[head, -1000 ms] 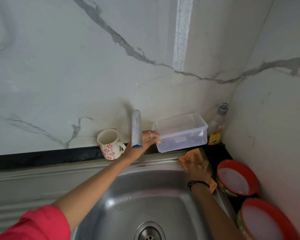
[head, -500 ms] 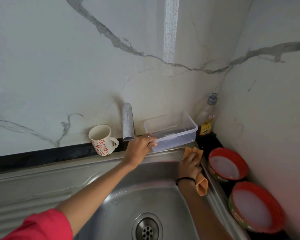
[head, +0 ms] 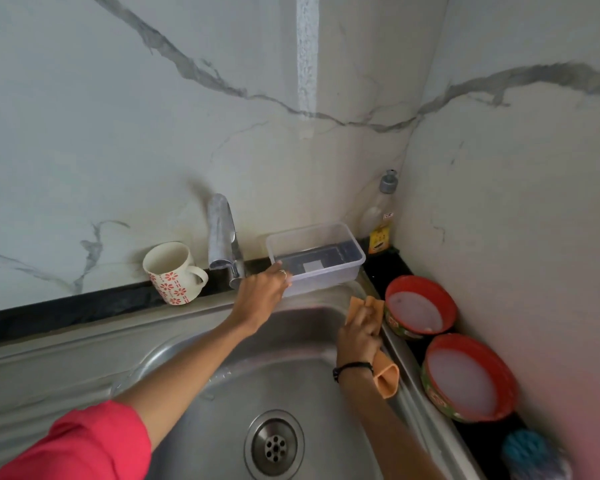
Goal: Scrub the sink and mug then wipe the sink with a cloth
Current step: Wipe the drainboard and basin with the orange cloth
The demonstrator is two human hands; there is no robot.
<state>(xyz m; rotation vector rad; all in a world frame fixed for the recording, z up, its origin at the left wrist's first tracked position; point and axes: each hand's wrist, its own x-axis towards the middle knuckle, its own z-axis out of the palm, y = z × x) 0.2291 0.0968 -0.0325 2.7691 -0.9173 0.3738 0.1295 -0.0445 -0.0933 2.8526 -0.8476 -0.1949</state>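
Note:
The steel sink fills the lower view, its drain near the bottom. A white mug with red flowers stands upright on the black ledge, left of the tap. My left hand reaches past the tap's base, and its fingers lie against the near left corner of a clear plastic container; whether they grip it is hidden. My right hand holds an orange cloth and presses it on the sink's right rim at the back corner.
Two red-rimmed bowls sit on the black counter right of the sink. A soap bottle stands in the wall corner. A blue-green scrubber lies at the lower right. Marble walls close off the back and right.
My left hand has come down from the tap spout to the container's corner. My right hand has slid the cloth nearer along the right rim.

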